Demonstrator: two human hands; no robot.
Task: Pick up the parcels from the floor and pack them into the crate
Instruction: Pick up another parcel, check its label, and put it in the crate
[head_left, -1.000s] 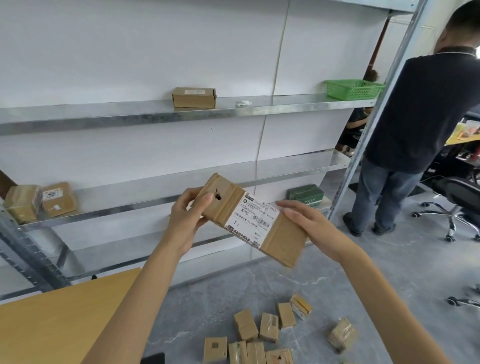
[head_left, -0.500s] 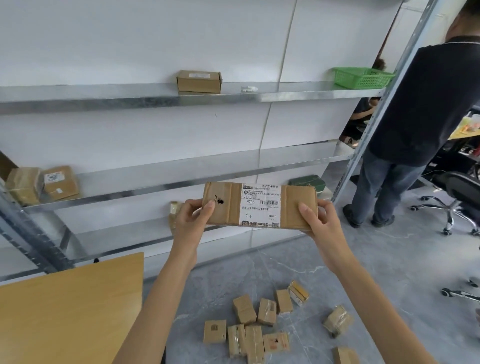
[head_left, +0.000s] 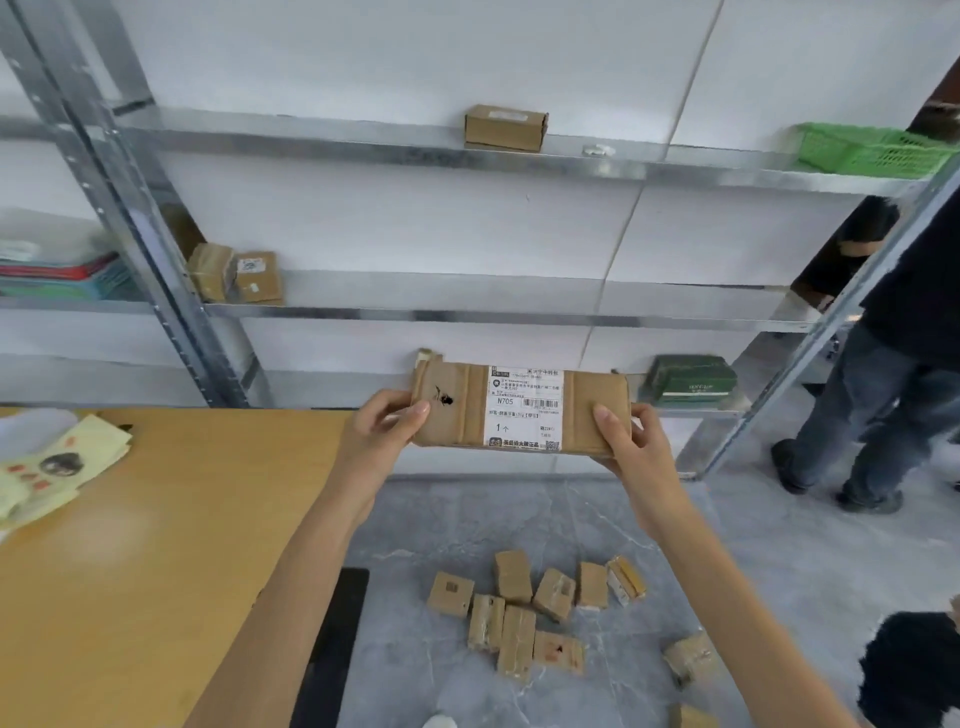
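Two hands hold one flat brown parcel (head_left: 519, 408) level before the head camera, its long side running left to right and its white shipping label facing the viewer. The left hand (head_left: 387, 431) grips the parcel's left end, with the thumb on the front face near a small black mark and the fingers curled behind. The right hand (head_left: 631, 447) grips the right end the same way, thumb on the front and fingers wrapped round the back. The parcel is in the air, above the grey floor (head_left: 779, 571) and in front of the lower levels of a metal shelf rack (head_left: 519, 314).

On the floor below, several small taped parcels (head_left: 519, 608) lie in a loose cluster, some touching; two more lie apart to the right. A wooden table (head_left: 156, 545) fills the left side, with yellowish papers (head_left: 52, 467) at its far corner. On the rack sit a cardboard box (head_left: 505, 127), a green basket (head_left: 867, 150), two wrapped packages (head_left: 236, 278) and a dark green box (head_left: 691, 379). A person in dark clothes (head_left: 883, 374) stands at the right, beside the rack.
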